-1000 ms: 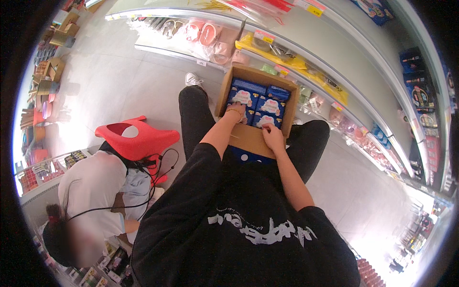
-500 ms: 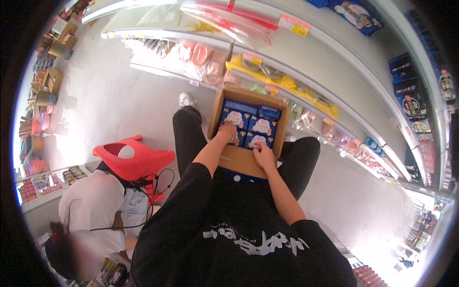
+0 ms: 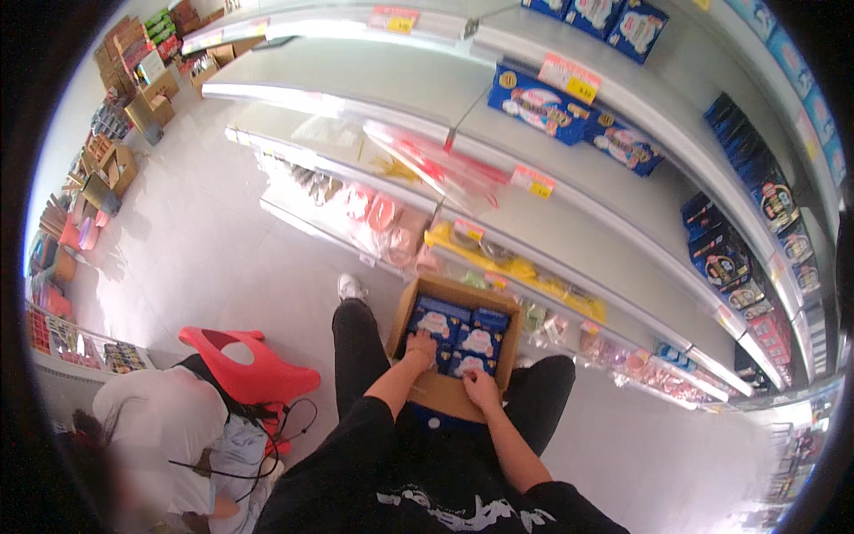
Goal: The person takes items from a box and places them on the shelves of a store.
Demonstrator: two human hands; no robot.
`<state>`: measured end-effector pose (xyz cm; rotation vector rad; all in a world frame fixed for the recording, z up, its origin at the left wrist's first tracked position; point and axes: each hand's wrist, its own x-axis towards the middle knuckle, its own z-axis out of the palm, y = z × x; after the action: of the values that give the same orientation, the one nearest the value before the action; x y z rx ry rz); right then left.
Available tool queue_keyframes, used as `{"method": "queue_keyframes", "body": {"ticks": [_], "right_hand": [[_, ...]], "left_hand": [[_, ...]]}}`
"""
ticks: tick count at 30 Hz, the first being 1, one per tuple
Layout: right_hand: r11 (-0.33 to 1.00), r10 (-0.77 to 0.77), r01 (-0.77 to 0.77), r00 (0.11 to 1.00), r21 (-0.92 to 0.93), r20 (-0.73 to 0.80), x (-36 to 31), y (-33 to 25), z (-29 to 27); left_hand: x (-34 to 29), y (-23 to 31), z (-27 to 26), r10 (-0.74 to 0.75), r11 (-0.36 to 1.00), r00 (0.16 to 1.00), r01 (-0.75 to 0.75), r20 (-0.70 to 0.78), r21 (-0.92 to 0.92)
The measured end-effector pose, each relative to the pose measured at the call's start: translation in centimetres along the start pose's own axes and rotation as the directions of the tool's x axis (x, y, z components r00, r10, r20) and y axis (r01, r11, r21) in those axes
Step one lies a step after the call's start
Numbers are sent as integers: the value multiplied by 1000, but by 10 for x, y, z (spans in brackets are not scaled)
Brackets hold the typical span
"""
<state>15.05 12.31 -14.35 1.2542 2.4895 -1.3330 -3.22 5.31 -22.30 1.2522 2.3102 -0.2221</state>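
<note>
An open cardboard carton (image 3: 445, 394) rests between my knees, filled with several blue packets (image 3: 481, 341) with white and pink labels. My left hand (image 3: 421, 350) reaches over the carton's left part, its fingers spread across a packet and partly covering it. At the near right corner my right hand (image 3: 481, 390) has bent fingers closed on the edge of the lower right packet (image 3: 468, 365). The undersides of both hands are hidden, as is whatever lies below the top packets.
Shelving (image 3: 356, 111) stands ahead, holding blue packets (image 3: 544, 105), a yellow strip (image 3: 516, 274) and pink goods low down. To my left, a person (image 3: 160, 409) in white sits low beside a red plastic stool (image 3: 245, 360). Cartons (image 3: 120, 167) line the far left.
My view has tilted upward, so more upper shelving shows and the carton appears lower. Both hands stay at nearly the same places on the packets.
</note>
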Motion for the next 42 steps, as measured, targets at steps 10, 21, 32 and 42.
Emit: {"method": "queue_keyframes", "body": {"ticks": [10,21,32,42], "right_hand": [[998,63,-62,996,-16,59,-5,-12,-8],[997,74,-75,992,-2,100,-10,-7,-10],[998,66,-66,995,0,69,-13,-8,-12],[999,-37,38,998,22,-50,1,17,5]], "left_hand": [[-19,-9,-23,7,995,999,-3,50,-95],[-4,-16,-2,24,1000,989,-24,146,-7],[1,-22,-5,45,999,999,-45,-15,4],[-18,-23,-25,-26,989,988,3,-155,-146]]}}
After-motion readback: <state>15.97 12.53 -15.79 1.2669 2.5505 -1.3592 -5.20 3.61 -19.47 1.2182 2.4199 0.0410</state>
